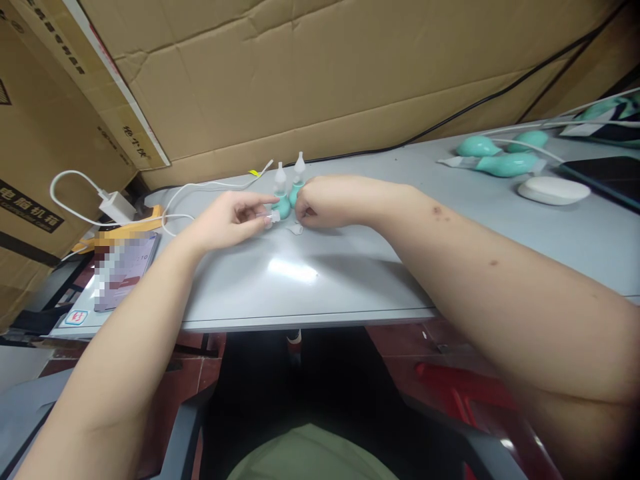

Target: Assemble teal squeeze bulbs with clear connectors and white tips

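Head view: near the desk's [357,283] far edge, left of centre, two bulbs [283,207], nozzles [281,179] up, probably to keep openings off the surface. Left grip [227,217] bent around one bulb and a clear piece [275,217], perhaps for steadying; right grip [327,200] curled against the other. Cannot tell whether closed on either.

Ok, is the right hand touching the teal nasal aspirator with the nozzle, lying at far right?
Apart. The head view shows grey tabletop between the right hand and that teal nasal aspirator.
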Demonstrator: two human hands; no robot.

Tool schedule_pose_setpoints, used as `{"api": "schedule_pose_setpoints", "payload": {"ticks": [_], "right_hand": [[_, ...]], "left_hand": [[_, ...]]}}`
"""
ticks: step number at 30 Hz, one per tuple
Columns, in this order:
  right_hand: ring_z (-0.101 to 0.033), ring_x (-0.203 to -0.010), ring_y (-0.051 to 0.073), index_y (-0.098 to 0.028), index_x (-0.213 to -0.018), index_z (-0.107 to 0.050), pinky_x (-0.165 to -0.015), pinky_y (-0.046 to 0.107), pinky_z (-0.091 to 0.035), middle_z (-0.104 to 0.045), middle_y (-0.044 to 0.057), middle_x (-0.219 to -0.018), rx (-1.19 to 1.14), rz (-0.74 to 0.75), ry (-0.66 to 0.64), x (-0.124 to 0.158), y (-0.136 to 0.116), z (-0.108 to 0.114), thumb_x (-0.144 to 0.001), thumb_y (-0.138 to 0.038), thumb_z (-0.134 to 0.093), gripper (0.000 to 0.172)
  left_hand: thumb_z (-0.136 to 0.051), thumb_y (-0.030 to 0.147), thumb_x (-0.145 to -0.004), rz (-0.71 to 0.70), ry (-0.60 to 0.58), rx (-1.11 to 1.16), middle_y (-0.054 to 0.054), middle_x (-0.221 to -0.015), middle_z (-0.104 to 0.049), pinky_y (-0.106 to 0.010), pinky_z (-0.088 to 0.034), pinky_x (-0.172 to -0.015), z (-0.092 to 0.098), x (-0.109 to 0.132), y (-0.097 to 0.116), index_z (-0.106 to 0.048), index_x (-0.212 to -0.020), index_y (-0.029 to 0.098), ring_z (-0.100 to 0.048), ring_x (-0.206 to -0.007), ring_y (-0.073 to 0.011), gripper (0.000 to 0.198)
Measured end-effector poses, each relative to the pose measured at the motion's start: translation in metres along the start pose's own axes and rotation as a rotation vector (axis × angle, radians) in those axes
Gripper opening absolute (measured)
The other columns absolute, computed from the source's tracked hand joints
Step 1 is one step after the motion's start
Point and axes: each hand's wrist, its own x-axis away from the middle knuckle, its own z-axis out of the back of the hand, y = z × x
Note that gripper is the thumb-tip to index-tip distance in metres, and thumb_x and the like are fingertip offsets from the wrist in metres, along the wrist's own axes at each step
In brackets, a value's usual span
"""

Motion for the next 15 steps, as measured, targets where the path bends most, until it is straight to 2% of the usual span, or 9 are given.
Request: {"api": "schedule_pose_setpoints", "payload": {"ticks": [3,5,12,15], "right_hand": [[-0.047,-0.07,0.02,-0.024,-0.085,-0.068,-0.07,0.042,-0.04,-0.068,0.002,-0.088,0.007,-0.005,-0.026,0.0005,-0.0002,0.0022,-0.106,-0.01,-0.062,0.026],[-0.043,-0.069,0.019,-0.024,-0.085,-0.067,-0.07,0.042,-0.038,-0.066,0.002,-0.086,-0.001,-0.001,-0.019,0.0018,-0.0004,0.0031,-0.104,-0.008,-0.061,0.026],[-0.04,-0.067,0.018,-0.025,-0.079,-0.061,-0.069,0.042,-0.034,-0.06,0.0,-0.078,-0.018,0.003,0.038,0.0001,0.0023,-0.0017,-0.102,-0.009,-0.068,0.029],[-0.042,-0.068,0.019,-0.026,-0.081,-0.062,-0.069,0.042,-0.036,-0.059,-0.001,-0.079,-0.028,0.028,0.004,-0.0013,0.0026,-0.0029,-0.106,-0.014,-0.069,0.029]], "left_hand": [[-0.093,0.039,-0.096,-0.009,0.028,0.067,-0.012,-0.101,-0.089,-0.031,-0.065,-0.079,-0.0002,-0.0007,-0.0025,-0.094,-0.146,0.011,-0.081,-0.089,-0.0197,0.057],[-0.094,0.037,-0.095,-0.013,0.031,0.092,-0.012,-0.103,-0.091,-0.032,-0.068,-0.082,0.0,-0.001,-0.0036,-0.094,-0.146,0.012,-0.084,-0.092,-0.0208,0.057],[-0.09,0.027,-0.091,0.043,0.002,0.138,-0.009,-0.101,-0.091,-0.035,-0.074,-0.085,0.0029,-0.0016,-0.0012,-0.093,-0.146,0.015,-0.089,-0.089,-0.0213,0.056],[-0.086,0.024,-0.091,0.054,-0.001,0.14,-0.006,-0.096,-0.088,-0.037,-0.076,-0.088,0.004,-0.0018,0.0025,-0.093,-0.141,0.015,-0.089,-0.086,-0.0214,0.051]]}}
